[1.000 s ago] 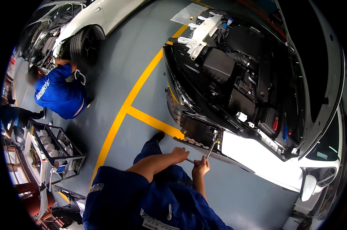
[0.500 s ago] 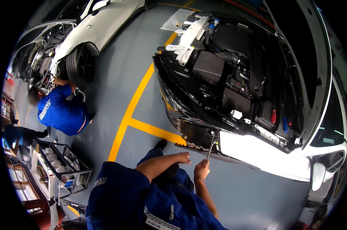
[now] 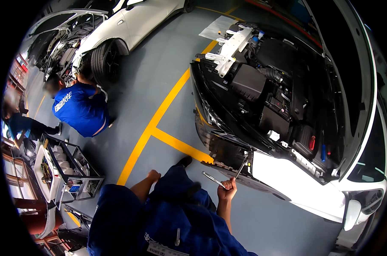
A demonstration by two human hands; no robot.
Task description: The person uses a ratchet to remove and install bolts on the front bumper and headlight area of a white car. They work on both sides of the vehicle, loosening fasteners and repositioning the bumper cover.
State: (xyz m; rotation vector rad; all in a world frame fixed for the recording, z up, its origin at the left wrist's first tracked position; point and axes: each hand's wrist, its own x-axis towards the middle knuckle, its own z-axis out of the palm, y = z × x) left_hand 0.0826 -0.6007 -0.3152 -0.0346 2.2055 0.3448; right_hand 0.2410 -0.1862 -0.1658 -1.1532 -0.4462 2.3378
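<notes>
"Head view, leftmost?"
"Left hand (image 3: pixel 154 175): fingers curled, cannot tell if holding anything."
"Next?"
"Silver ratchet (image 3: pixel 212 179), clasped in right hand (image 3: pixel 227 190); rod (image 3: pixel 241 166) ending near front edge of white fender (image 3: pixel 283 177)."
"Advice?"
"Probably best: keep rod aligned, turn smoothly."

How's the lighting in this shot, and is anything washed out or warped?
In the head view, the white fender is washed out by glare; in the head view, the raised hood's underside sinks into near-black; in the head view, the yellow floor line bows with fisheye distortion; in the head view, the right hand reads clearly.
</notes>
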